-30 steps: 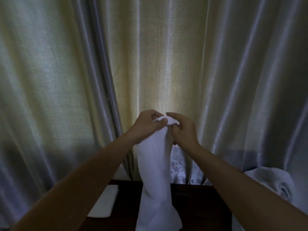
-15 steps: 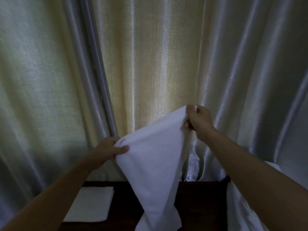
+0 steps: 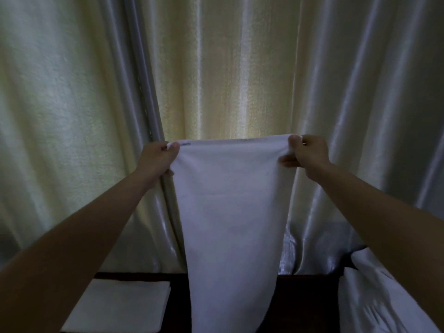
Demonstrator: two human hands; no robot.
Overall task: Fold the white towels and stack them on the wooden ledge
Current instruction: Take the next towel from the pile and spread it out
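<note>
A white towel (image 3: 230,212) hangs in the air in front of me, its top edge pulled level and taut. My left hand (image 3: 159,159) pinches the towel's upper left corner and my right hand (image 3: 305,153) pinches its upper right corner. The towel narrows downward and its lower end runs out of the bottom of the view. Beneath it lies the dark wooden ledge (image 3: 300,299). A folded white towel (image 3: 120,306) rests flat on the ledge at the lower left, partly behind my left forearm.
Shiny cream and grey curtains (image 3: 228,68) hang close behind the ledge and fill the whole background. A heap of loose white cloth (image 3: 374,299) lies at the lower right, beside the ledge.
My hands were together at the towel's top a second ago. They have drawn apart, the left one rising, so the towel now hangs spread with a level top edge.
</note>
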